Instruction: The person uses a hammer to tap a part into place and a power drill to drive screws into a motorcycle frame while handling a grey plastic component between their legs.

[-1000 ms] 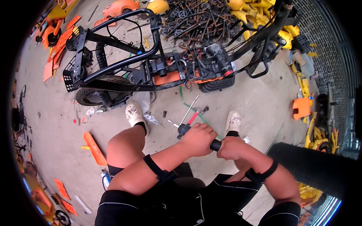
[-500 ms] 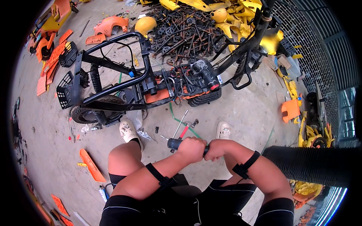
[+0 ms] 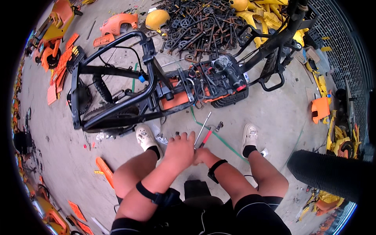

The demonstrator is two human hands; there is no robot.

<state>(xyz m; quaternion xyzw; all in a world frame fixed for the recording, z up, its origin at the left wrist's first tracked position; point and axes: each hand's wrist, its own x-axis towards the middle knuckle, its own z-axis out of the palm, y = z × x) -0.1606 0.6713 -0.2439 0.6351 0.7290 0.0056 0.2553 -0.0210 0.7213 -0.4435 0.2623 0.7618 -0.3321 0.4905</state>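
Note:
My left hand is raised between my knees, back toward me, its foreshortened fingers standing slightly apart. Beside and partly behind it, my right hand is curled; what it grips, if anything, is hidden by the left. Just beyond them on the concrete lie a long metal rod and a red-handled tool with a dark metal head. Further off, a black scooter frame stretches across the view. A cordless power tool rests on its middle section, above an orange panel.
Behind the frame is a heap of rusty metal parts, with a yellow rounded shell beside it. Orange panels lie at the left. A black ribbed column juts in at right. A green strip crosses the floor.
The dark cylindrical tool that was in my hands has dropped from sight. My left hand has turned and its fingers have risen; my right arm has moved inward. The whole view has shifted.

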